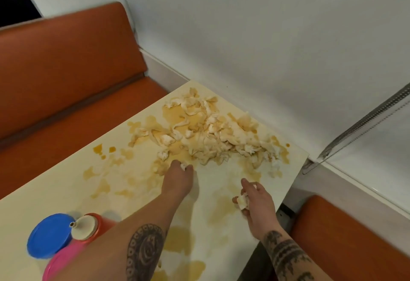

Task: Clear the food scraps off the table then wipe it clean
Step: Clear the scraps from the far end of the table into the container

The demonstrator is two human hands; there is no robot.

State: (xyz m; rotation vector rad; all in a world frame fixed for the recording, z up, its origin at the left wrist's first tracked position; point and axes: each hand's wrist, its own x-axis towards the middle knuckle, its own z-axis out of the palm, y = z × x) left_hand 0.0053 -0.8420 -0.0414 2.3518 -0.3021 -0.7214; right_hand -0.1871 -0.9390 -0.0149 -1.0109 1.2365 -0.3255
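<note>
Table (55, 192) inspected: the food scraps (217, 134), pale limp strips and lumps, lie heaped toward 1 o'clock on the top, close to the wall (244, 36). They sit in amber sauce (177, 239) that spreads in puddles and smears down to 6 o'clock. The left hand (179, 178) is at the 7 o'clock edge of the heap, fingers curled, pinching a small white scrap (183, 166). The right hand (257, 203), near the table's 4 o'clock edge, grasps a pale wad (242, 201) in curled fingers. I cannot tell whether that wad is food or tissue. A red squeeze bottle (97, 225) and a blue lid (50, 235) stand at 8 o'clock, apart from the mess. Assessment: the clearing stage is barely begun and wiping is not yet due. Recommendation: pinching single pieces is slow, so rake the heap together from the wall side toward the body with a cupped hand and lift it in loads. The strips look wet and slippery, so support them from beneath. Keep drips off the clean patches and the bottles.
</note>
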